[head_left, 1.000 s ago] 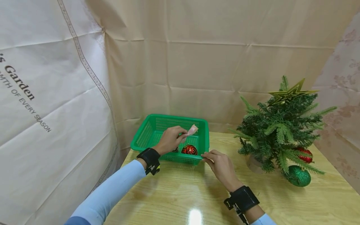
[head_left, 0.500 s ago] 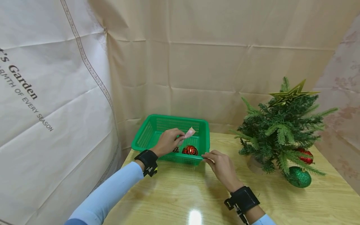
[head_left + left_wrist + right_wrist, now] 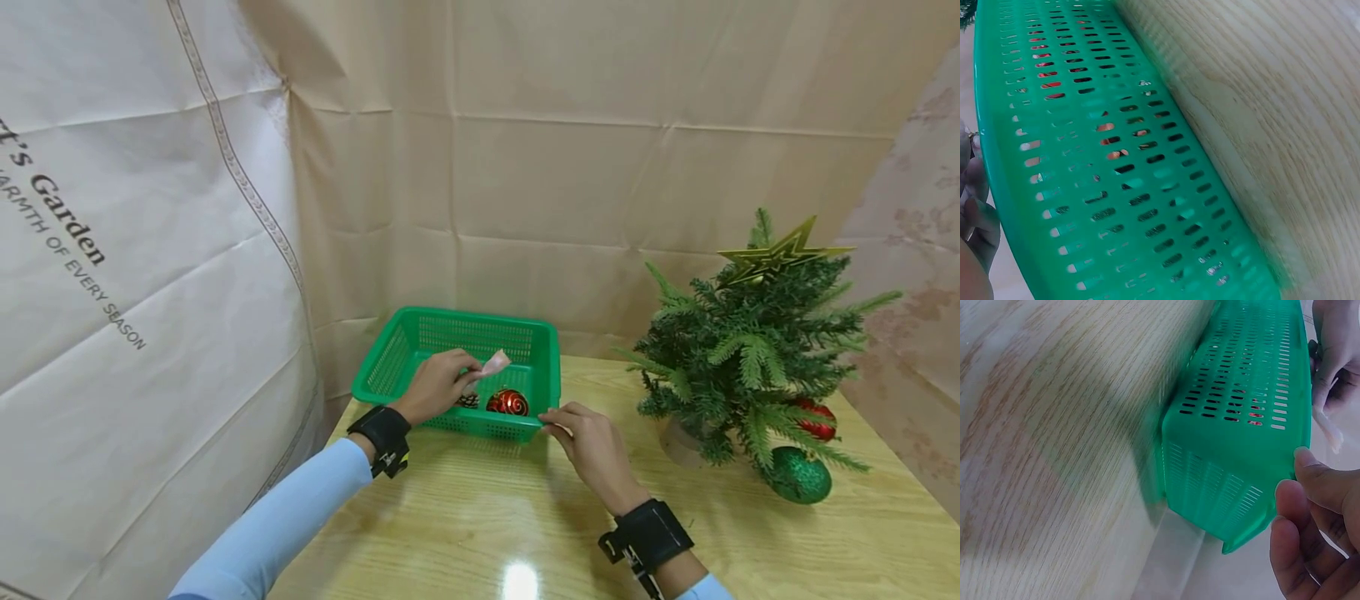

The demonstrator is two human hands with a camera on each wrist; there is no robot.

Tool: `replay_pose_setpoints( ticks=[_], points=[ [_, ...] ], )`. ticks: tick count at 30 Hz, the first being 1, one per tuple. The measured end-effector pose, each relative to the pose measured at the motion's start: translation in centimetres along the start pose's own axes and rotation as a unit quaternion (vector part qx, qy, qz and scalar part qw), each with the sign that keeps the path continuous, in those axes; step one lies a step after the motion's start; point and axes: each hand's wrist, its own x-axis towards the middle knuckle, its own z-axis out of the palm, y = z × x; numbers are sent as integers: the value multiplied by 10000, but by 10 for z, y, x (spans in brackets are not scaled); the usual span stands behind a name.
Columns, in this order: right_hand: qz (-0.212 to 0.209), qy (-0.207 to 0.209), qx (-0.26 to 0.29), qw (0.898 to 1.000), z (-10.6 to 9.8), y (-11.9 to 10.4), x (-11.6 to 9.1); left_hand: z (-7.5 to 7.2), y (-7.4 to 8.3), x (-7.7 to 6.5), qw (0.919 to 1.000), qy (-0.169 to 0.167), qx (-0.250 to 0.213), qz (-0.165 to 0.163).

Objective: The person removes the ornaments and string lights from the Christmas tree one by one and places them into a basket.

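Observation:
My left hand reaches over the green plastic basket and pinches a pale pink, ribbon-like piece whose flared end points up and right. Below it, inside the basket, lie a red bauble with gold swirls and a pinecone, partly covered by the hand. With thumb and fingertips, my right hand pinches the basket's rim at the front right corner. In the left wrist view, the basket's slotted wall hides most of what is inside.
To the right stands a small artificial Christmas tree with a gold star on top. A red bauble and a green glittery bauble hang low on it. Beige cloth covers the wall behind the wooden table.
My left hand has drawn a little left and nearer with the pink piece, uncovering more of the pinecone. The right hand stays on the basket's corner.

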Motion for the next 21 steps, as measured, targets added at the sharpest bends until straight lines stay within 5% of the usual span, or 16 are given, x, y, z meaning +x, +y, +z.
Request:
replay_pose_setpoints(
  ticks=[14,21],
  points=[
    [70,-31,77,9999,0,0,-1,-3,-10,-11,9985,-465,231,190],
    [-28,26,83,10000,0,0,-1,-5,-16,-12,9979,-526,365,23]
  ],
)
